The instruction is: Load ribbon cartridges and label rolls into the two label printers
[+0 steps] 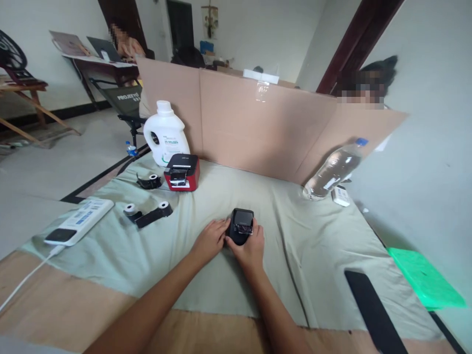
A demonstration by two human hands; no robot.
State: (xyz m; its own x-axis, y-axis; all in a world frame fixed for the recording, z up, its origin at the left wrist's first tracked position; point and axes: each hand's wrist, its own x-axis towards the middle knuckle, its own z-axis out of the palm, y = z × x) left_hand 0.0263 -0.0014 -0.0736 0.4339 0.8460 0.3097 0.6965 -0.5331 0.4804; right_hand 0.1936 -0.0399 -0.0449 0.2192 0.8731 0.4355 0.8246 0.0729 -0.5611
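Both hands [230,243] grip a small black device [241,225] on cloth [313,255].

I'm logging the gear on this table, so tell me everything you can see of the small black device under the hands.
The small black device is a compact, rounded block, apparently plastic, with a glossy dark panel on top and a small opening below it. It sits on the pale green cloth, mid-table. The left hand touches its left side; the right hand cups its near end.

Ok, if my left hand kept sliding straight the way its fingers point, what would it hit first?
The left hand points right, and its fingertips already seem to meet the small black device that the right hand grips. Depth is unclear, but nothing else lies between them.
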